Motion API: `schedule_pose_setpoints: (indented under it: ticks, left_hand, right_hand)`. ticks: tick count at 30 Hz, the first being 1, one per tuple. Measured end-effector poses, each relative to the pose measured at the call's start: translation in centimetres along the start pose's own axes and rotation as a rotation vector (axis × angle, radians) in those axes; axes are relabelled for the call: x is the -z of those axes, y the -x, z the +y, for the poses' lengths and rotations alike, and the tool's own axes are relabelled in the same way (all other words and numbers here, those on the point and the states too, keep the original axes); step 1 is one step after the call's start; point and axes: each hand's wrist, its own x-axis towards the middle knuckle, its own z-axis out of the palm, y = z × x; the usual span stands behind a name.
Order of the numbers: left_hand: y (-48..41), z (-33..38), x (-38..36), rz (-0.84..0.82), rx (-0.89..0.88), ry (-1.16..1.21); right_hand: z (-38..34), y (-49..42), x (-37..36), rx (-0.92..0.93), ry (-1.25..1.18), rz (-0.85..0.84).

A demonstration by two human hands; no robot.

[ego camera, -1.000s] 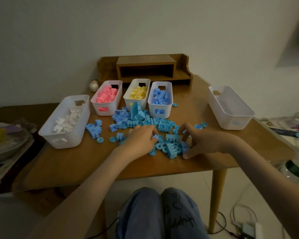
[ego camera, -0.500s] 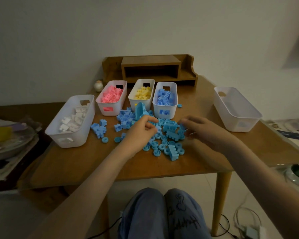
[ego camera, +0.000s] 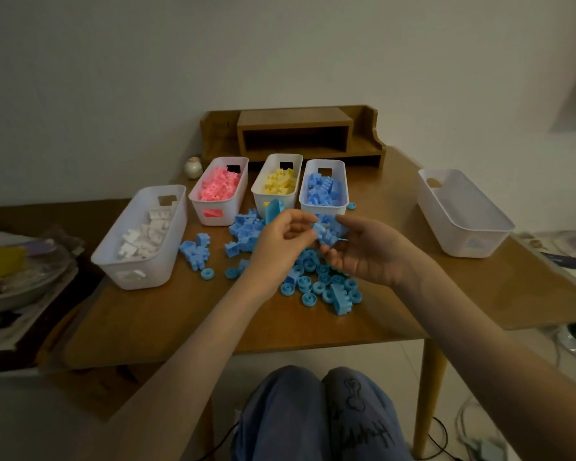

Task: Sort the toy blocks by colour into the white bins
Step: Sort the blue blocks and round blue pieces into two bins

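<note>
Pinching blue blocks (ego camera: 325, 232) — left hand (ego camera: 280, 242) and right hand (ego camera: 368, 252) fingers curled; axis unclear

Your loose blue blocks (ego camera: 316, 281) lie heaped on the surface before the pink-filled bin (ego camera: 228, 212), yellow-filled bin (ego camera: 260, 202) and blue-filled bin (ego camera: 304, 191). The white-filled bin (ego camera: 153, 271) stands left, and a fifth bin (ego camera: 459, 237) well apart right. You hold a few blue pieces (ego camera: 325, 232).
</note>
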Motion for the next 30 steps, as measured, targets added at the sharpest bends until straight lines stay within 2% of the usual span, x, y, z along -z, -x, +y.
schedule_pose_setpoints:
  ticks: [6,9,12,15,19,23,27,30]
  left_hand:
    - [-0.7,0.0,0.8,-0.058,-0.052,-0.177]
    - [-0.9,0.1,1.2,-0.115,-0.034,-0.132]
    - [-1.1,0.2,1.3,-0.144,0.001,-0.038]
    - [-1.4,0.0,1.2,-0.118,0.018,-0.069]
    - [-2.0,-0.5,1.8,-0.043,0.017,-0.217]
    - [-2.1,-0.6,3.0,0.037,0.05,-0.49]
    - [-1.9,-1.5,5.2,0.041,-0.034,-1.057]
    - [-1.5,-2.4,7.2,0.051,0.033,-1.178]
  right_hand:
    - [0.1,-1.1,-1.1,0.151,0.245,0.046]
    - [-0.3,-1.1,-1.5,0.214,0.345,0.003]
    - [-0.3,-1.4,-1.7,0.311,0.553,0.011]
    - [-0.2,-2.6,-1.6,0.459,0.791,0.11]
    - [-2.0,-4.6,-0.9,0.659,1.129,0.356]
    - [-4.8,-7.1,-0.2,0.774,1.454,0.509]
    - [-5.8,-9.4,0.7,0.624,1.577,0.549]
    - [-5.3,-10.5,1.3,0.509,1.629,0.54]
